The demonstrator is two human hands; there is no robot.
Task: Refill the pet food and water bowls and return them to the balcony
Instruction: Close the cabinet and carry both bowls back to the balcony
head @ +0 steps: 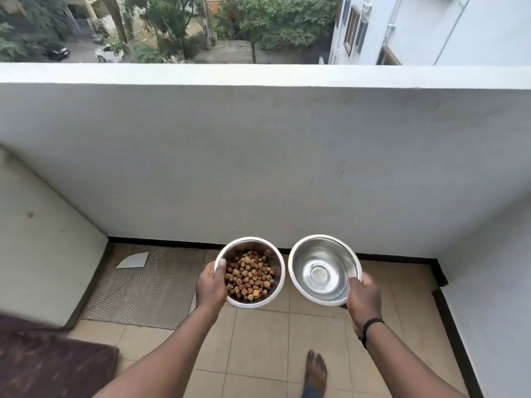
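Observation:
I stand on a balcony and carry two steel bowls in the air above the tiled floor [258, 340]. My left hand [211, 285] grips the near-left rim of the food bowl [275, 259], thumb inside; brown and tan kibble [249, 278] covers its bottom. My right hand [363, 297] grips the near-right rim of the second steel bowl [304, 271], thumb over the edge. Its inside looks shiny and clear; whether it holds water I cannot tell. The bowls hang side by side, almost touching.
A white parapet wall [258, 156] closes the balcony ahead, with side walls left and right. A grey patterned mat [149, 282] with a white tile shard [133, 260] lies at the left. A dark doormat [51, 363] is at bottom left. My bare foot [315, 372] stands on the tiles.

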